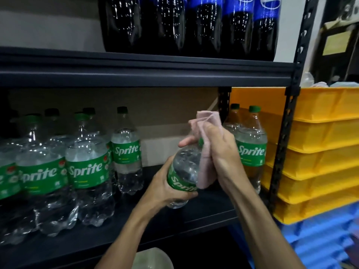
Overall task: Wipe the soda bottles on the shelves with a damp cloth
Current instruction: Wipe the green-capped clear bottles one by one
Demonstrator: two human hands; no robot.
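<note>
Gripping a tilted bottle point(183, 171) at centre frame, with left hand point(165, 188) fingers curled round its label. Pressed a pink cloth point(206, 131) on its neck, right hand point(219, 150) fingers clenched round the fabric. Held above the lower shelf point(209, 208).

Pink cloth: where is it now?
Head view, right of centre: the pink cloth is gripped in the right hand, draped over the neck of the Sprite bottle the left hand holds.

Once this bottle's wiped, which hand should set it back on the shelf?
Left. The left hand grips the Sprite bottle around its label, so it can simply lower it; the right hand is busy holding the pink cloth against the bottle's neck.
</note>
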